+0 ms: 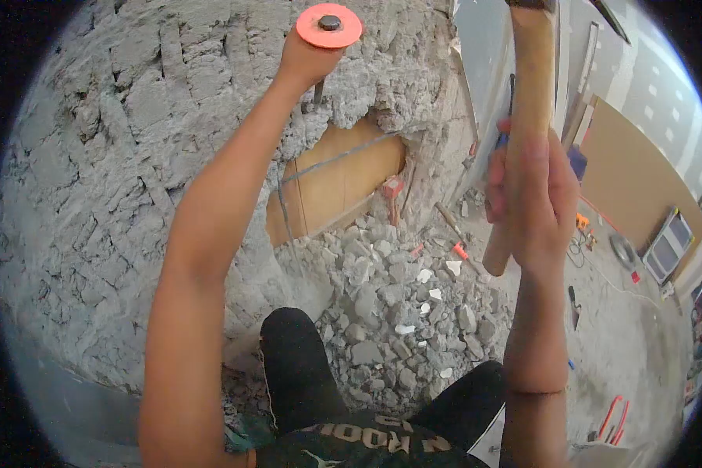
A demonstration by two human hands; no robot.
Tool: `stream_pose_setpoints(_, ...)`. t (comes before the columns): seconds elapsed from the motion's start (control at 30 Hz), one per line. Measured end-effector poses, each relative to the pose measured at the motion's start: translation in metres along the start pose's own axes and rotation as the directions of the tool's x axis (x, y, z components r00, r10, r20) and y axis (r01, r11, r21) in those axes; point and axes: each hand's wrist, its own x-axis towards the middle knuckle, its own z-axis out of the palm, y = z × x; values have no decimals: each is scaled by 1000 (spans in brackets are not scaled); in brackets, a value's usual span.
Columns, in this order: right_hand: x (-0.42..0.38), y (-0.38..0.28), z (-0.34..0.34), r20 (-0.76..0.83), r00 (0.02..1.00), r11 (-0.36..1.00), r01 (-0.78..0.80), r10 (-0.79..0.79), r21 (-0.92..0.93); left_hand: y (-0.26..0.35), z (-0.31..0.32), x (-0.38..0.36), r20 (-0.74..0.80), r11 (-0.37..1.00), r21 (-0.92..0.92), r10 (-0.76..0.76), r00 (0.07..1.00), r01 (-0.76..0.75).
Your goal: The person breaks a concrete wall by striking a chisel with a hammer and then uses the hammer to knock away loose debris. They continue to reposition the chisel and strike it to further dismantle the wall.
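My left hand [308, 64] is closed around a chisel with a round red hand guard [308, 33] and a dark striking end. Its blade points down at the rough, broken concrete wall [132, 156]; whether the tip touches is hard to tell. Raised on the right, my right hand [544, 191] grips the wooden handle of a hammer [532, 86], whose head is mostly cut off by the top edge. Below the chisel, a ragged hole in the wall shows a wooden board [343, 171] crossed by thin metal bars.
Broken concrete rubble [374, 351] is heaped between my knees and the wall. A red-headed tool [392, 191] stands by the hole. On the right floor lie red handles [616, 421], a cable and a framed panel [668, 243]; a brown board [632, 171] leans behind.
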Motion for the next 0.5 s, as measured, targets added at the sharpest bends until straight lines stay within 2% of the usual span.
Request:
stream_pose_setpoints(0.07,9,-11,9,-14,1000,1000,17,-17,19,-7,1,6,-31,999,-43,-22,999,20)
stream_pose_setpoints(0.1,12,-16,12,13,1000,999,-4,4,43,-11,1,8,-46,997,71,8,999,-5)
stream_pose_setpoints(0.17,23,-21,13,29,999,998,-27,25,60,-5,3,13,-52,984,174,43,998,-33)
stream_pose_setpoints(0.27,38,-27,12,12,1000,999,22,-22,32,0,6,11,-43,988,137,80,996,-73)
stream_pose_setpoints(0.33,42,-37,7,-76,995,990,69,-60,126,5,13,5,-143,977,99,204,969,-191)
stream_pose_setpoints(0.37,43,-42,5,-74,996,990,67,-59,120,6,13,1,-146,978,96,199,969,-187)
stream_pose_setpoints(0.43,43,-52,-1,-68,989,982,141,-133,126,10,14,-2,-160,962,201,219,963,-185)
stream_pose_setpoints(0.47,43,-53,-3,-74,990,985,128,-120,117,11,15,-1,-153,966,188,209,966,-179)
stream_pose_setpoints(0.5,44,-53,-5,-18,989,972,150,-149,182,11,13,2,-160,981,137,161,974,-140)
